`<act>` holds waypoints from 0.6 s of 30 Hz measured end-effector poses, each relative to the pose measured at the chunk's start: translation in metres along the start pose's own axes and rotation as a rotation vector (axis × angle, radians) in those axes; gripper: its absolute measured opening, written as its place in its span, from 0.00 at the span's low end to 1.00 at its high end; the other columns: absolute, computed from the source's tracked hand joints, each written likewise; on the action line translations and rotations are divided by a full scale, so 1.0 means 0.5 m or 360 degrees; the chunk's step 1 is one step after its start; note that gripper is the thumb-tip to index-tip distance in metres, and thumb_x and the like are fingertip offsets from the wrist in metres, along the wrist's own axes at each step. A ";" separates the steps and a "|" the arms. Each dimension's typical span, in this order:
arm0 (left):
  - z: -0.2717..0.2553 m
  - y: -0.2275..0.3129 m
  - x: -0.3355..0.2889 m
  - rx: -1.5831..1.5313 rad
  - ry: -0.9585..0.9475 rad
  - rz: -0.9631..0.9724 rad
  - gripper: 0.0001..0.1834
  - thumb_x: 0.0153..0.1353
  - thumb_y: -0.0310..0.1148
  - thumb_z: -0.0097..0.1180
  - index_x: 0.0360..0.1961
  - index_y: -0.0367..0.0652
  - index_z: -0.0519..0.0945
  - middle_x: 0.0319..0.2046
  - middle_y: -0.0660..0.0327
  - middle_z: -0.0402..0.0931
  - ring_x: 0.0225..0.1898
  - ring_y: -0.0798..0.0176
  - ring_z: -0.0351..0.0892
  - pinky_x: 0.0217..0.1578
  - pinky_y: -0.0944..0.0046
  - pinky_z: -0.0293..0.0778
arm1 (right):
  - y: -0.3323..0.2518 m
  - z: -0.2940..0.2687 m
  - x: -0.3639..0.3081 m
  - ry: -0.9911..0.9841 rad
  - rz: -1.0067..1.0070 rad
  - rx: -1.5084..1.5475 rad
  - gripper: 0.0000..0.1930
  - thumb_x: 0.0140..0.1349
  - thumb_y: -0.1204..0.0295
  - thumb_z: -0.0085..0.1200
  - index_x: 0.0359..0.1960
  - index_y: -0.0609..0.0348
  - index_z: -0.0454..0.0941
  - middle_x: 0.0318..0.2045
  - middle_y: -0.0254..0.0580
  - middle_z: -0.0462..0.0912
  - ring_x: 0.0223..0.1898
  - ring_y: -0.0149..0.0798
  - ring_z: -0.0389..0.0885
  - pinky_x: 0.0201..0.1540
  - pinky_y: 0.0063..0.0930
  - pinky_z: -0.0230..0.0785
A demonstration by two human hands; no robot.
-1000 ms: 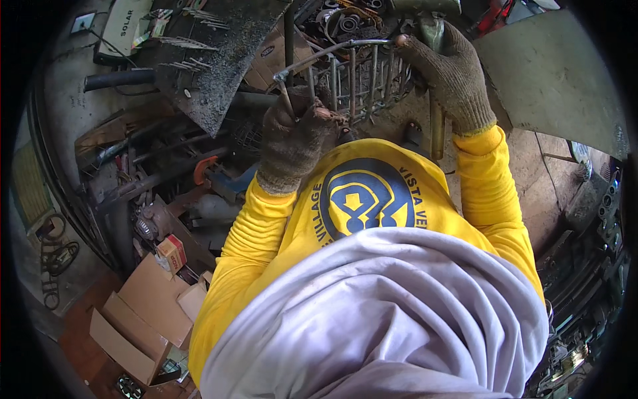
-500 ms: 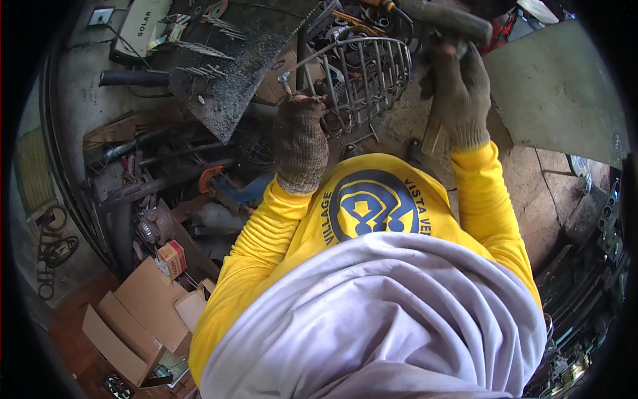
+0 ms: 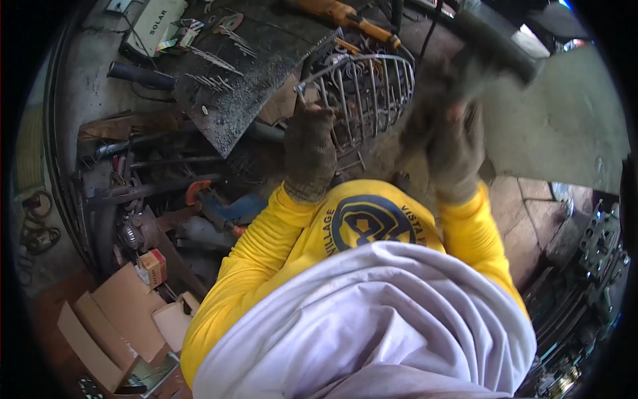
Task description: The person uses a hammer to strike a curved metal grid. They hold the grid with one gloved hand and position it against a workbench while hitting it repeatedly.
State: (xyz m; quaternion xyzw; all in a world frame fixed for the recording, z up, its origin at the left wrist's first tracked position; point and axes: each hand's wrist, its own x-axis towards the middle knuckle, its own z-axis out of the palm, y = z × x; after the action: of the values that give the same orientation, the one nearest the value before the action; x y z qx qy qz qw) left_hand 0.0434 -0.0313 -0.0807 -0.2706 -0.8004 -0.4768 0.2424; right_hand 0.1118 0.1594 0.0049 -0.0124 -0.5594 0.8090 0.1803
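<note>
A curved wire metal basket frame [image 3: 372,93] stands in front of me, above my yellow sleeves. My left hand [image 3: 309,143], in a dark knit glove, grips its lower left rim. My right hand [image 3: 455,143], also gloved, is motion-blurred just right of the frame. Its fingers are curled around the handle of what looks like a hammer, whose thick grey head [image 3: 498,40] is above it. The blur hides the grip itself.
A dark, gritty metal plate [image 3: 232,86] with thin rods on it lies left of the frame. An orange power tool [image 3: 345,13] is at the top. Scrap bars and an orange clamp [image 3: 196,193] lie at left, cardboard boxes [image 3: 113,319] at lower left, a grey sheet [image 3: 565,120] at right.
My right hand left the frame's right rim, took up the hammer and now swings, blurred. My left hand keeps its hold on the left rim. The frame has tilted slightly.
</note>
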 end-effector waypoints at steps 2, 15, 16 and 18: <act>0.004 0.009 0.000 -0.0518 0.0026 -0.0577 0.10 0.64 0.31 0.51 0.41 0.36 0.76 0.31 0.53 0.76 0.31 0.56 0.76 0.35 0.62 0.73 | 0.052 -0.017 -0.047 0.0029 0.0254 0.0055 0.23 0.65 0.52 0.47 0.52 0.58 0.68 0.23 0.32 0.71 0.18 0.24 0.67 0.18 0.18 0.59; -0.006 0.013 0.025 0.0535 -0.0109 0.0493 0.13 0.55 0.24 0.55 0.43 0.36 0.74 0.32 0.53 0.75 0.33 0.52 0.77 0.34 0.56 0.73 | 0.061 -0.008 -0.047 -0.0342 0.0886 -0.0238 0.22 0.67 0.53 0.46 0.46 0.62 0.70 0.26 0.32 0.73 0.22 0.23 0.70 0.22 0.17 0.63; -0.007 0.020 0.030 0.0585 -0.0082 0.0558 0.13 0.55 0.25 0.56 0.42 0.36 0.74 0.32 0.54 0.76 0.33 0.51 0.77 0.35 0.55 0.73 | 0.055 -0.004 -0.048 -0.0297 0.0853 -0.0194 0.21 0.67 0.54 0.46 0.47 0.62 0.70 0.25 0.31 0.72 0.22 0.23 0.70 0.22 0.16 0.62; -0.001 -0.001 0.013 0.0757 0.0022 0.0633 0.14 0.54 0.24 0.56 0.43 0.36 0.74 0.33 0.53 0.76 0.34 0.51 0.77 0.38 0.55 0.74 | 0.039 0.001 -0.050 -0.0257 0.0828 -0.0146 0.21 0.67 0.55 0.47 0.47 0.62 0.70 0.25 0.31 0.72 0.23 0.23 0.69 0.21 0.16 0.62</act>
State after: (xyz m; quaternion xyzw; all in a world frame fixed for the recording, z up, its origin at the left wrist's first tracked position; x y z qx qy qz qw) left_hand 0.0384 -0.0307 -0.0768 -0.3545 -0.8192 -0.2211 0.3930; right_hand 0.1297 0.1455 -0.0171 -0.0993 -0.5861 0.8002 -0.0794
